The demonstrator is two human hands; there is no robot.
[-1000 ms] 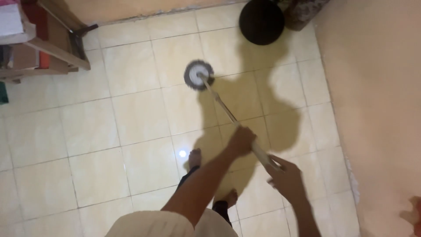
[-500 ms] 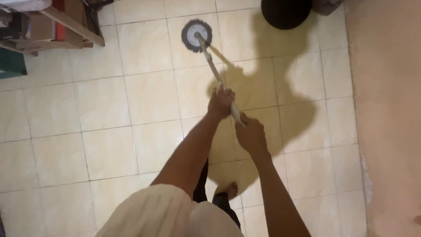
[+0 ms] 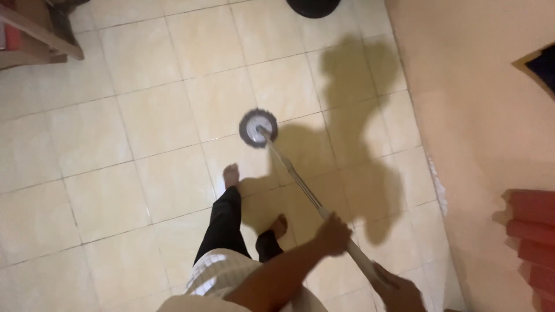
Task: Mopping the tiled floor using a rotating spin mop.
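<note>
The person is standing on a floor [image 3: 144, 115] of pale cream tiles and is gripping a mop with both hands; the left hand [image 3: 334, 234] is wrapping its fingers round the pale handle [image 3: 295, 179] about midway along its visible length, and the right hand [image 3: 399, 292] is closing on the same handle nearer its upper end, low at the bottom edge of the view, where part of it is running out of the picture. The handle is slanting from lower right up to the left, and at its far end the round grey mop head [image 3: 258, 127] is lying flat on the tiles, just ahead of the person's feet; the left foot [image 3: 231, 175] is bare and is standing a little below and to the left of the mop head, and the right foot [image 3: 280, 225] is also bare and is sitting just beside the handle, close under the left hand. Dark trousers [image 3: 222, 222] are covering the legs, and a light-coloured garment [image 3: 219, 277] is hanging at the bottom of the view. The person's shadow [image 3: 352, 150] is falling across the tiles to the right of the mop; a peach-coloured wall [image 3: 480, 127] is running along the right side; a round black object [image 3: 312, 6] is sitting at the top edge, cut off by the frame; a wooden shelf unit [image 3: 34, 34] is filling the top left corner; something red with ridges [image 3: 532, 231] is showing at the right edge, too cropped to tell what it is.
</note>
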